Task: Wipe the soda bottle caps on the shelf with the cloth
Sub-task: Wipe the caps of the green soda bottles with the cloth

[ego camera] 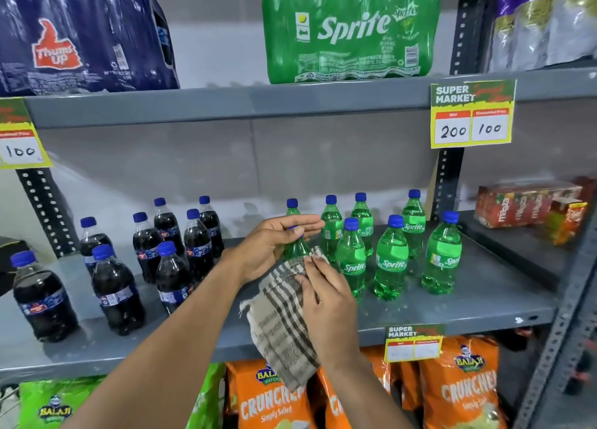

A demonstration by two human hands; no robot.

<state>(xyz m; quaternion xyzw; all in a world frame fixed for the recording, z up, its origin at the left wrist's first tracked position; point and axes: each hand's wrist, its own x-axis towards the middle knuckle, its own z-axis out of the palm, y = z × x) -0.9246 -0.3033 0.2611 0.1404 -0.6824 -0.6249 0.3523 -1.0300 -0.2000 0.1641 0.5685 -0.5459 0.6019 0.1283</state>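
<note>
Head view: the left hand [274,247] is wrapped around the neck of a green Sprite bottle [295,251] on the grey shelf [452,302], thumb by the blue cap [295,230], fingers stretched flat above it. The right hand [326,294] pinches a checked cloth [281,318] between thumb and fingertips, pressing its top edge against that bottle's shoulder while the rest hangs over the shelf lip. More green bottles [392,257] stand just right, dark cola bottles [116,293] well apart on the left, all blue-capped. Orange snack bags [462,386] sit below.
</note>
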